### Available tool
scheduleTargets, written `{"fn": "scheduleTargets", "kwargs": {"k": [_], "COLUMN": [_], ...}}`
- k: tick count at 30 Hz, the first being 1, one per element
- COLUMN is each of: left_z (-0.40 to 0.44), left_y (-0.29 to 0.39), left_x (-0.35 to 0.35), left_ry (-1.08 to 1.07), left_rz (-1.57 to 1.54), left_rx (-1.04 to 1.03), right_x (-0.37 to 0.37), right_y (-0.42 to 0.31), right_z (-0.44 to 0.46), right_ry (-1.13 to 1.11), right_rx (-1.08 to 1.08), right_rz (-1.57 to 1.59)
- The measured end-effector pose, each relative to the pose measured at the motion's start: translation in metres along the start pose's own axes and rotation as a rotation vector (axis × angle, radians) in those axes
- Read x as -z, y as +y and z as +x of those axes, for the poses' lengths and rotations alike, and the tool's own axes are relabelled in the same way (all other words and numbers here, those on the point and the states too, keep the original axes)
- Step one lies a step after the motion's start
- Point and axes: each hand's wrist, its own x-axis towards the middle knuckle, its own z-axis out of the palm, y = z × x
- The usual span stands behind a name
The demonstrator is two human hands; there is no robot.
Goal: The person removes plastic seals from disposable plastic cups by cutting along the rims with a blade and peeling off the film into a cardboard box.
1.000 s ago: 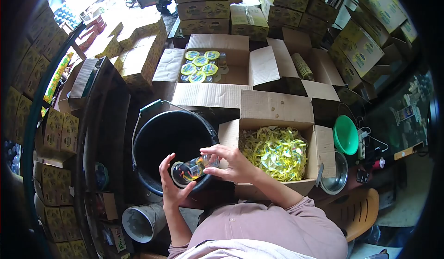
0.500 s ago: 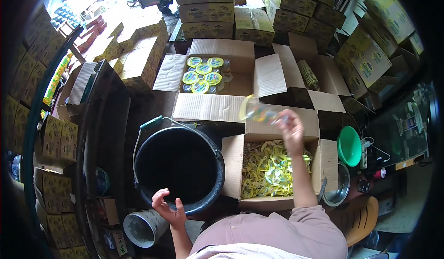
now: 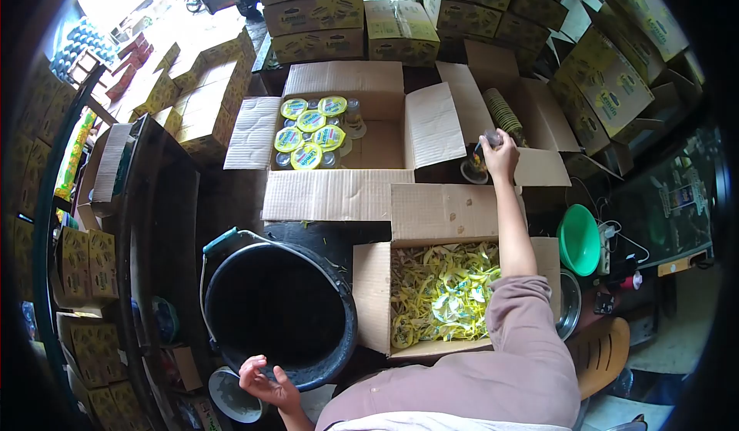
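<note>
My right hand (image 3: 500,154) is stretched forward and closed around a clear plastic cup (image 3: 476,163), its wide end tilted down and coloured print on its side. It is at the near edge of an open carton (image 3: 545,127) in which a stack of nested cups (image 3: 504,117) leans. Below my right forearm, another open carton (image 3: 372,300) holds a heap of yellow and clear film scraps (image 3: 443,285). Fingers apart and holding nothing, my left hand (image 3: 268,385) hovers by the near rim of a large black bucket (image 3: 348,335).
An open carton (image 3: 339,192) further back holds several cups with yellow lids (image 3: 312,121). To the right are a green bowl (image 3: 579,238), a power strip (image 3: 606,248) and a wooden chair (image 3: 604,358). Stacked yellow cartons (image 3: 315,15) stand behind; a grey pail (image 3: 235,396) sits below the bucket.
My right hand has moved forward with the cup, from above the scraps to the carton with nested cups. The cup now points downward. My left hand stays by the bucket; the view has shifted slightly.
</note>
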Motion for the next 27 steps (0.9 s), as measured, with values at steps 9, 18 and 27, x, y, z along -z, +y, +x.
{"fn": "scheduleTargets", "kwargs": {"k": [9, 18, 27], "left_z": [0.000, 0.001, -0.001], "left_y": [0.000, 0.001, -0.001], "left_x": [0.001, 0.000, -0.002], "left_ry": [-0.045, -0.039, 0.112], "left_rz": [0.107, 0.135, 0.070], "left_rx": [0.043, 0.054, 0.129], "right_x": [-0.047, -0.020, -0.074], "right_y": [0.041, 0.042, -0.118], "right_z": [-0.028, 0.000, 0.027], "right_ry": [-0.309, -0.340, -0.352], "right_rx": [-0.094, 0.016, 0.324], "right_rz": [-0.220, -0.232, 0.218]}}
